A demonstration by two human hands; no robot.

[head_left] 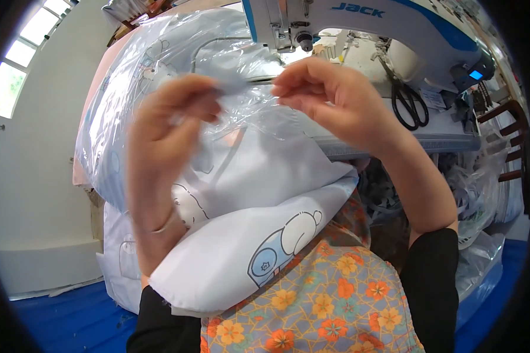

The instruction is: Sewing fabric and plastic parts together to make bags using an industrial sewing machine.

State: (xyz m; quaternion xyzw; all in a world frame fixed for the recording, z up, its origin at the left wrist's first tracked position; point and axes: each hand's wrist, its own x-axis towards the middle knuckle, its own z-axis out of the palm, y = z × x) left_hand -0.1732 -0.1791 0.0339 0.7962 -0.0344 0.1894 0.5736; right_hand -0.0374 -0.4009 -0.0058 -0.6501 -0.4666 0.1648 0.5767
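Note:
Both my hands are raised over the pale printed fabric [265,159], in front of the sewing machine [371,26]. My left hand [174,120] is smeared by motion, its thumb and fingers drawn together. A blurred grey-blue bit shows at its fingertips, too unclear to name. Opposite it, my right hand [338,97] is closed in a pinch; whatever lies between those fingertips is too small to make out. Cartoon animals decorate the fabric, which spreads from the machine table over my lap. Clear plastic film [176,56] covers its far left part.
Black-handled scissors [409,106] lie on the machine table [447,141] at the right. Beyond them are fabric scraps [465,112] and a brown wooden chair [512,123]. Crumpled clear plastic [483,188] hangs below. A white wall [47,176] rises at the left above a blue floor [59,323].

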